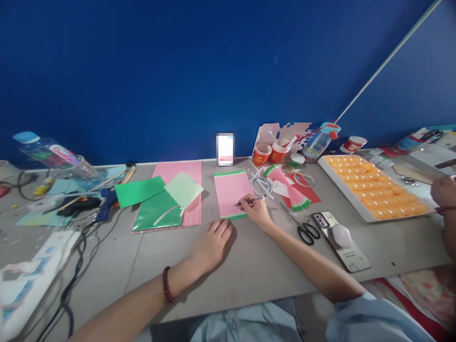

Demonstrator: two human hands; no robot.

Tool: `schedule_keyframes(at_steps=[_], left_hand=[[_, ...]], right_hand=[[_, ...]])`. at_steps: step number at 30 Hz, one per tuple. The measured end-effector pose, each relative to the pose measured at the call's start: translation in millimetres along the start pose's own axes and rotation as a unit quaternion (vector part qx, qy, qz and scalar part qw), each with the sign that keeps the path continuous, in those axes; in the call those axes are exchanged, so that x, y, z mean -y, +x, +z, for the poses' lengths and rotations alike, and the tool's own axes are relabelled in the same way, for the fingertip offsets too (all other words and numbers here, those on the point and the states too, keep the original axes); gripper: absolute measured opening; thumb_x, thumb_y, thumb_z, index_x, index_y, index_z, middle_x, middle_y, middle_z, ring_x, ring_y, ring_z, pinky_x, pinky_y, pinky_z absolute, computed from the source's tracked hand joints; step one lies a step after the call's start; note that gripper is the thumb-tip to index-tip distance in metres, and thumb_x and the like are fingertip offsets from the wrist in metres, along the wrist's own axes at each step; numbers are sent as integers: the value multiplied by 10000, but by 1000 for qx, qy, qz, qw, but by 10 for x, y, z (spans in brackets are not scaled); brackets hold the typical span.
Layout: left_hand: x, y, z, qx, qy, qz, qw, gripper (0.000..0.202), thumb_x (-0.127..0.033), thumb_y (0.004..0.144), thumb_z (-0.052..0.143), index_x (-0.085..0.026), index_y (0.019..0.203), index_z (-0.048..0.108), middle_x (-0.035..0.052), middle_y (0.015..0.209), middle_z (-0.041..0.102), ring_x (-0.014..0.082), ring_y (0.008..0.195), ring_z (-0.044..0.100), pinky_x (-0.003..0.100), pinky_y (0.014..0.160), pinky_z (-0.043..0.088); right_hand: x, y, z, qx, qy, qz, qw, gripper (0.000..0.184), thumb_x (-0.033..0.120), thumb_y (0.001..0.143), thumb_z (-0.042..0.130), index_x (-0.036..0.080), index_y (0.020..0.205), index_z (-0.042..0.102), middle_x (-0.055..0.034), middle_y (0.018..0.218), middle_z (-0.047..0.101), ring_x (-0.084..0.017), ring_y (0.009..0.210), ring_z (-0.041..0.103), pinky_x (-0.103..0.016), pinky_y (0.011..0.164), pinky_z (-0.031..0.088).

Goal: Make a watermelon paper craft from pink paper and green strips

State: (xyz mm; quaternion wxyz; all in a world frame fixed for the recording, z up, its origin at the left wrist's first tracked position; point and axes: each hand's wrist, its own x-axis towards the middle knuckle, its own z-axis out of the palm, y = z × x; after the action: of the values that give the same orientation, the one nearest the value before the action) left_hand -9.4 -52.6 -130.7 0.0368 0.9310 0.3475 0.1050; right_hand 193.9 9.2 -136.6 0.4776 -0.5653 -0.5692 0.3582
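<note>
A pink sheet [232, 190] with green bands at its far and near ends lies flat before me. Small dark marks run along both bands. My right hand [258, 213] is closed around a pen [250, 202], its tip down at the sheet's lower part. On the table just below the sheet's near left corner rests my left hand [213, 242], palm down with fingers loosely extended and nothing held. To the right lie folded pink-and-green paper fans [289, 186] and a coil of pale wire [261, 185]. Black-handled scissors [308, 232] lie beyond my right forearm.
Green paper [142, 191] and a pink sheet [195, 190] lie left. Farther left are a glue gun [107, 202], cables and a power strip [39, 280]. A lit phone [225, 149] leans on the wall. Right are a phone [351, 254], orange-ball tray [366, 216] and another person's hand [444, 191].
</note>
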Motion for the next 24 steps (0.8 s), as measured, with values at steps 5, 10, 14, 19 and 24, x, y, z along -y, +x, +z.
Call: schedule_keyframes(at_steps=[5,10,14,19,24], left_hand=[[4,-3,10,1,-1,2,1000,440,-89,860,429,-145,1296,447,127,1322,513,266,1210,436,401,962,379],[-2,0,-3,-2,-6,0,1000,442,-86,862,422,-152,1298,446,128,1318,515,258,1209,443,399,963,384],[0,-5,1,0,-4,-2,1000,446,-90,862,412,-158,1301,449,127,1330,510,260,1200,451,411,969,381],[3,-13,4,8,-3,-1,1000,454,-86,856,413,-144,1305,448,128,1344,499,262,1190,448,408,964,385],[3,-14,-3,9,2,-3,1000,459,-89,860,397,-156,1312,448,126,1339,503,263,1185,448,411,956,386]], right_hand=[[-7,0,2,2,-2,-4,1000,176,321,768,517,193,664,578,-34,626,685,-165,588,669,-233,534,511],[-12,-2,-4,-7,-9,-11,1000,186,321,775,519,188,667,592,-36,637,682,-170,598,666,-235,535,499],[-11,10,-41,-38,-2,21,999,185,336,766,531,190,666,587,-30,625,677,-180,613,675,-238,550,497],[0,49,-112,-51,-24,52,997,181,331,739,523,192,637,578,-35,621,681,-186,606,676,-236,532,489],[-14,62,-135,-32,-36,40,998,151,287,715,510,189,614,566,-32,604,670,-190,633,691,-220,520,474]])
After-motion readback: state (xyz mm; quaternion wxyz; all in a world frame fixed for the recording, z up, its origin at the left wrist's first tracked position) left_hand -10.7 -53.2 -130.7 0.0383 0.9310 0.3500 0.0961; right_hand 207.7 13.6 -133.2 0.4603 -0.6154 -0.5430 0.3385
